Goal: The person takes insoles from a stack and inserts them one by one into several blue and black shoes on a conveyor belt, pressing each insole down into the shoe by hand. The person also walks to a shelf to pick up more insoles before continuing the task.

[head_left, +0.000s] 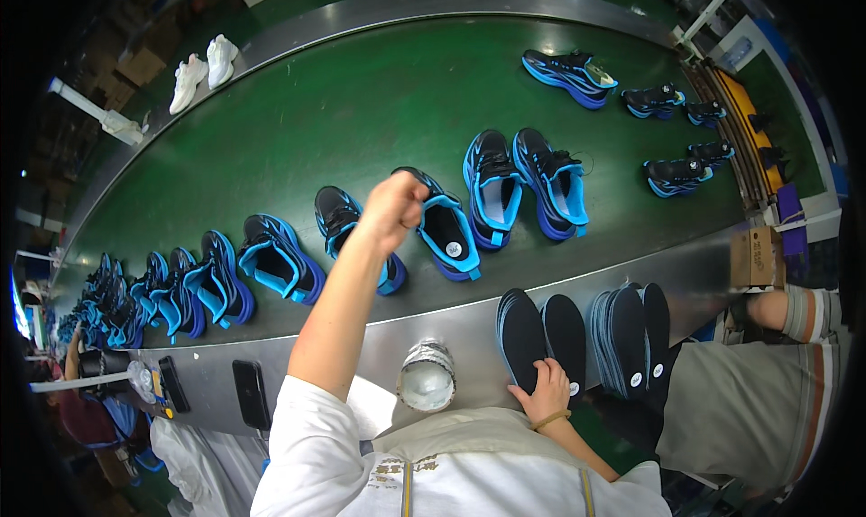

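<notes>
My left hand [395,212] is closed in a fist over the front of a black and blue sneaker [446,233] on the green belt. What the fist holds, if anything, is hidden. Inside that shoe lies a dark insole with a round white sticker at its heel. Near the belt's metal edge, my right hand [548,392] rests with thumb and fingers apart at the heel ends of two stacks of black insoles [520,332]. Left of these stands a crusted pot [427,383] holding whitish stuff.
More sneakers [275,257] line the green belt [298,111] to the left; a pair [494,192] sits right of my left hand. Further insole stacks [617,341] lie beside another person's clothed leg [744,409]. A phone [251,394] lies on the metal edge. White shoes [188,82] stand far left.
</notes>
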Motion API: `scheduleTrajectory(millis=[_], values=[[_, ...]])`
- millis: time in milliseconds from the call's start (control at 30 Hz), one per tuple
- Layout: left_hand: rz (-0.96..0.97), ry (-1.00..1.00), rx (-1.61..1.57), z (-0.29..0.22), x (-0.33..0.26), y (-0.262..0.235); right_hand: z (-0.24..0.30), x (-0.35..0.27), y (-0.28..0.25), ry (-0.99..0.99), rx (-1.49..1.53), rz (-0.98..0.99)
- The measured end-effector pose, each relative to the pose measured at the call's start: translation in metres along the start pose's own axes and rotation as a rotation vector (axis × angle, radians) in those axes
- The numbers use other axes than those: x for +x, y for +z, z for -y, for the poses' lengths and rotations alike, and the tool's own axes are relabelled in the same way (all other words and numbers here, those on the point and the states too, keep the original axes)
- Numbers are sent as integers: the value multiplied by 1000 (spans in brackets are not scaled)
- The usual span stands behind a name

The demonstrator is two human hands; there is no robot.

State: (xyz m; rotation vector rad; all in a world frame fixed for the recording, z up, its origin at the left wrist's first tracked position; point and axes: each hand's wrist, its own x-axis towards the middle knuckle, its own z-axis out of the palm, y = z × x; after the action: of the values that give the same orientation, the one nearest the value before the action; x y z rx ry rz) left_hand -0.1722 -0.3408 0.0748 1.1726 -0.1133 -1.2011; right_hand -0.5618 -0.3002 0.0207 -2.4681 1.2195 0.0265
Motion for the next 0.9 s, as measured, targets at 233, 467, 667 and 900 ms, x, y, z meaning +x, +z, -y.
scheduleTrajectory(millis=[233, 467, 667, 900], values=[[29, 576, 1454, 12, 25, 78, -2, 6, -21, -32, 390, -121], [108, 565, 1769, 29, 81, 83, -28, 79, -92, -197, 253, -285], [166, 462, 1779, 24, 72, 95, 11, 162, -154, -377, 272, -333], [186, 267, 1426, 38, 77, 74, 21, 218, -117, -533, -201, -120]])
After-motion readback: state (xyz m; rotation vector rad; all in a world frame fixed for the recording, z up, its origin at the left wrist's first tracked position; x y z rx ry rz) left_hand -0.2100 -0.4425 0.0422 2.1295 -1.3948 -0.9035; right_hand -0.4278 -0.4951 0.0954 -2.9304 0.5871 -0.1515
